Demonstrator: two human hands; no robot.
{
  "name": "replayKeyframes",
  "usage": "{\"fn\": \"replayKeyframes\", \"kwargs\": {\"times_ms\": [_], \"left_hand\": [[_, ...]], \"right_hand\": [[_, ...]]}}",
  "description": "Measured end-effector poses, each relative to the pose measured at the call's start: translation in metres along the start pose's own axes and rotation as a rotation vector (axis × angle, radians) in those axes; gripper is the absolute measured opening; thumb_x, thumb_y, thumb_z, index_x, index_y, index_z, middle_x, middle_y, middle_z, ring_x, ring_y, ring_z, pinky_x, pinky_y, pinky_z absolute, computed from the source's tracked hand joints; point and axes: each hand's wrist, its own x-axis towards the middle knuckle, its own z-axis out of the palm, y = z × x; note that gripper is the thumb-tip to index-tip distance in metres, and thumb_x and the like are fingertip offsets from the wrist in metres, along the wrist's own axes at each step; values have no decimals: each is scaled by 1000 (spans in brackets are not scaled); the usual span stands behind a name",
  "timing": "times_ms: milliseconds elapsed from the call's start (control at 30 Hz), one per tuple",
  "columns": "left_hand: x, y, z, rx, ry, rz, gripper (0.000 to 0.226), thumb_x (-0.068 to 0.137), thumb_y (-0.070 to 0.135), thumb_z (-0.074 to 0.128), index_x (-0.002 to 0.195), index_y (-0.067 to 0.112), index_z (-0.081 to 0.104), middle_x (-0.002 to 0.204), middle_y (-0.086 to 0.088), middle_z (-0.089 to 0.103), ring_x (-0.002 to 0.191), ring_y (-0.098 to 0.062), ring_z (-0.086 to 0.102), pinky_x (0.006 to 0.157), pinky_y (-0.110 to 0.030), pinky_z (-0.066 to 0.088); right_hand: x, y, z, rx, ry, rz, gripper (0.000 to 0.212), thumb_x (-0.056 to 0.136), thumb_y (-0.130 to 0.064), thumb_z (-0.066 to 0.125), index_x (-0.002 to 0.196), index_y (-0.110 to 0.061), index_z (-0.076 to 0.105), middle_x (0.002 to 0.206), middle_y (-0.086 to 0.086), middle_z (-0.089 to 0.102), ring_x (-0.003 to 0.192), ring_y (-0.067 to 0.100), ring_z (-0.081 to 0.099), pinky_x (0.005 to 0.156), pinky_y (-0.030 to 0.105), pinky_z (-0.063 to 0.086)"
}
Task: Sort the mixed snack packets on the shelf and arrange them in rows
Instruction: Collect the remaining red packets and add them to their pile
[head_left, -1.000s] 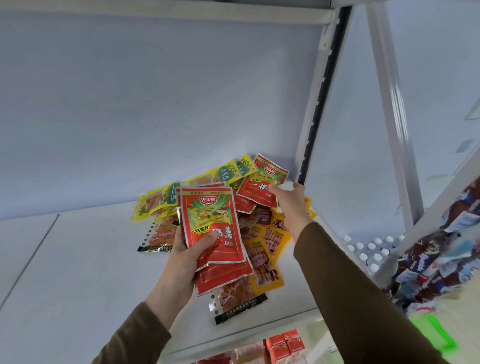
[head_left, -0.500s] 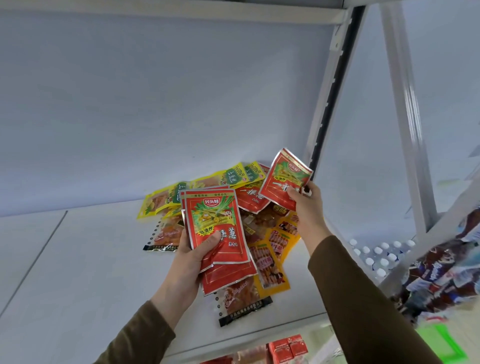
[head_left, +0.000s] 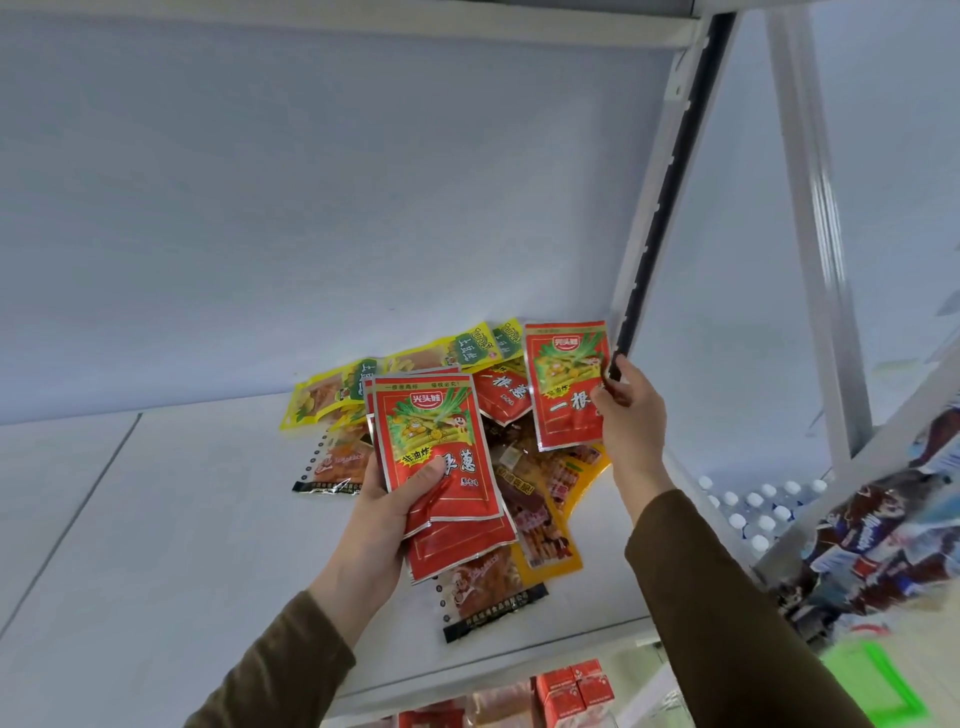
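Note:
My left hand (head_left: 390, 512) grips a stack of red snack packets (head_left: 435, 446) above the white shelf (head_left: 156, 519), thumb across the front one. My right hand (head_left: 630, 415) pinches a single red packet (head_left: 563, 382) by its right edge, upright and lifted off the pile, to the right of the stack. Beneath both hands lies a mixed pile: yellow-green packets (head_left: 415, 358) at the back, another red packet (head_left: 501, 395), orange-yellow packets (head_left: 550, 499) and clear black-edged packets (head_left: 488, 592) in front.
The shelf's left half is bare white board. A slotted upright post (head_left: 660, 208) stands at the right rear corner. Red cartons (head_left: 571, 691) sit on the shelf below. White-capped bottles (head_left: 753, 509) and more packaged goods (head_left: 883, 535) are at the right.
My right hand picked a red packet out of the back of the pile, raised it and turned it upright facing me. My left hand kept hold of its red stack.

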Motion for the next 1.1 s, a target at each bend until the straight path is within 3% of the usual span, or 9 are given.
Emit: {"fn": "replayKeyframes", "kwargs": {"times_ms": [133,233,333,467,633,733,833,1000,1100], "left_hand": [[-2,2,2,-10,-4,7,68,77,25,87,136,35,54,117,-10,76,101,-38,75,73,-46,63],[-5,5,4,-15,-18,18,65,80,34,84,138,34,53,119,-10,76,104,-38,75,77,-47,63],[-10,11,9,-19,-84,44,64,91,57,68,144,25,52,130,-14,70,115,-39,70,91,-52,60],[-19,19,16,47,-107,121,73,87,69,64,145,27,51,135,-9,68,121,-35,67,101,-57,53],[-23,20,13,90,-105,65,72,77,43,85,141,31,53,128,-6,72,114,-30,71,97,-53,56],[-24,18,8,57,-84,35,61,81,28,82,137,24,58,121,-9,75,107,-30,74,85,-45,60],[-22,19,-2,40,-33,40,59,77,27,80,132,22,60,115,-8,77,99,-28,76,83,-44,57],[-22,29,-21,15,21,52,63,76,31,80,134,24,57,115,-7,77,99,-29,77,80,-45,59],[-22,30,-26,5,31,50,60,77,34,79,133,25,58,114,-6,78,98,-29,77,73,-42,62]], "right_hand": [[-20,-22,-8,330,36,-25,41,100,-24,63,139,-35,55,117,-6,71,101,9,72,74,23,61],[-54,-45,4,541,-252,-8,39,98,-24,64,135,-37,62,119,-1,73,106,19,73,83,36,62],[-94,-49,29,382,-474,-29,31,99,-26,63,126,-41,67,117,-5,73,101,17,74,74,30,62],[-118,-38,52,46,-407,-201,28,102,-32,59,128,-38,65,125,-17,64,110,0,64,83,29,61],[-127,-37,61,-29,-405,-316,28,101,-37,61,128,-42,62,124,-27,57,119,-4,56,94,27,56],[-128,-40,61,86,-530,-211,29,99,-38,64,127,-43,64,128,-25,60,122,1,58,100,37,55],[-118,-42,55,325,-696,45,34,96,-48,64,129,-42,64,124,-12,70,109,12,70,87,35,60],[-65,-30,50,341,-92,260,28,96,-26,69,120,-26,55,111,-3,67,99,13,67,75,24,51],[-37,-27,58,455,-32,392,75,89,-13,77,145,-24,29,114,-2,59,106,15,65,90,39,56]]}}
